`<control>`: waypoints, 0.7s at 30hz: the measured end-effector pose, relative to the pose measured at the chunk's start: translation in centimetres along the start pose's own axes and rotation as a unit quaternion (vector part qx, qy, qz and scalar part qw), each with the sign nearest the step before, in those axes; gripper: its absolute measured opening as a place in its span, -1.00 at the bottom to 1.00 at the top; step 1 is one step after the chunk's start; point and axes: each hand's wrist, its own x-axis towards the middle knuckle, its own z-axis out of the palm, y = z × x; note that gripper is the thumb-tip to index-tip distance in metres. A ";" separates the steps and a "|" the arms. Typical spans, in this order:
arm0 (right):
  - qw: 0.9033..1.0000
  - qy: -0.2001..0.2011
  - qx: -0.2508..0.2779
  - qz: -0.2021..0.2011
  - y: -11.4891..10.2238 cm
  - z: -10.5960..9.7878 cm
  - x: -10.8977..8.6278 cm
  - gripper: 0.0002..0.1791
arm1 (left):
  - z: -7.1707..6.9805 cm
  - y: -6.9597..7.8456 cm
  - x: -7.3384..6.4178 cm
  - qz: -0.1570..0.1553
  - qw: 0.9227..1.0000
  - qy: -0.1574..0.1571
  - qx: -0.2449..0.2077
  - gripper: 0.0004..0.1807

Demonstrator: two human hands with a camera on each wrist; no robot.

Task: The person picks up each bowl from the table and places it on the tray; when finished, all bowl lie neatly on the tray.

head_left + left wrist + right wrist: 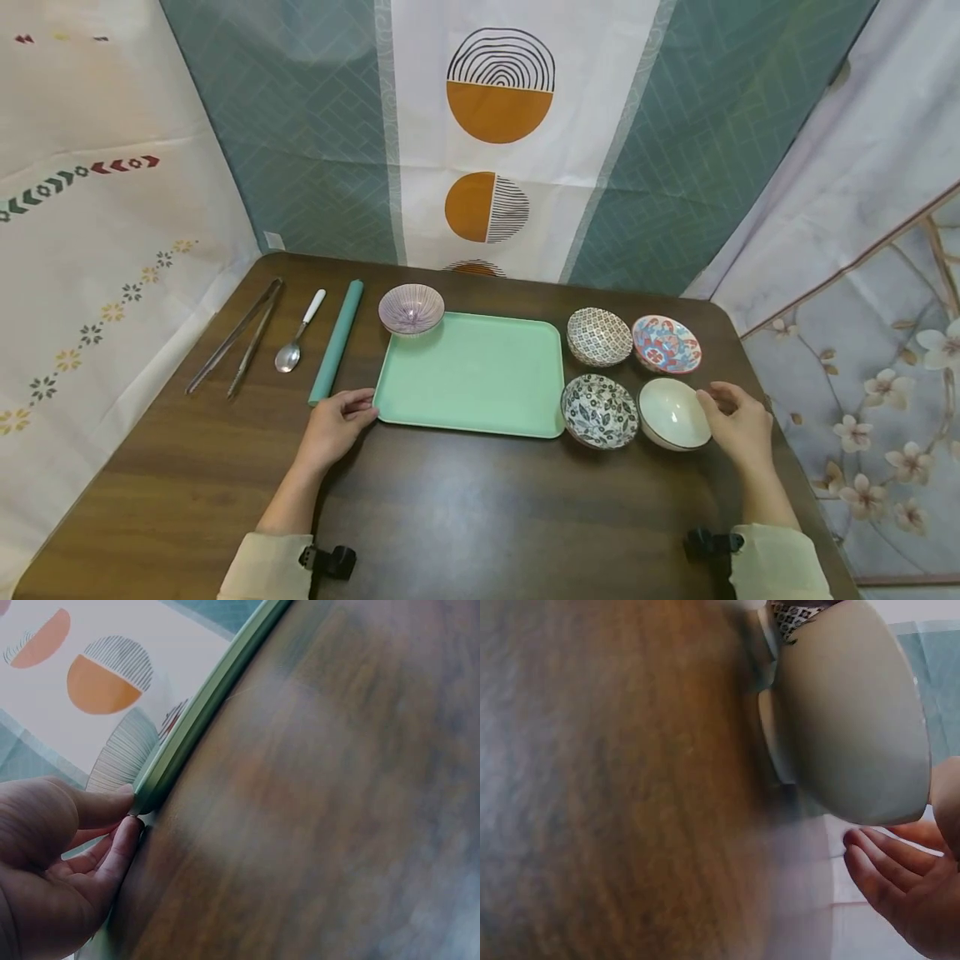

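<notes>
At the front left corner of a mint-green tray [472, 375], my left hand [339, 427] pinches the rim. In the left wrist view the thumb [109, 804] lies at the tray's edge and the curled fingers [116, 859] are under it. A plain white bowl [673, 412] stands at the right end of the bowls. My right hand [738, 425] is beside it, thumb at the rim. The right wrist view shows the fingers [885, 877] loosely extended, apart from the bowl's outer wall.
A purple striped bowl [411, 308] overlaps the tray's back left corner. Right of the tray are a lattice-patterned bowl [598, 337], a red-and-blue bowl [667, 343] and a black floral bowl [600, 412]. Leftward lie tongs [255, 333], a spoon [288, 357] and a green rolling pin [337, 342].
</notes>
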 end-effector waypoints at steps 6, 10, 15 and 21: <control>0.998 -0.044 -0.032 -0.024 1.1 0.3 -0.3 -0.53 | 0.0 0.3 -0.1 -0.002 1.000 0.000 -0.007 -0.65; 0.998 -0.047 -0.036 -0.025 1.1 0.2 -0.3 -0.53 | -0.1 0.3 -0.2 -0.002 1.000 0.002 -0.011 -0.65; 0.998 -0.042 -0.033 -0.014 1.1 0.2 -0.4 -0.57 | -0.1 0.2 -0.3 -0.002 1.000 0.004 -0.006 -0.65; 0.999 -0.030 -0.031 0.014 1.1 0.1 -0.4 -0.57 | 0.0 0.2 -0.1 -0.004 1.000 0.001 -0.005 -0.65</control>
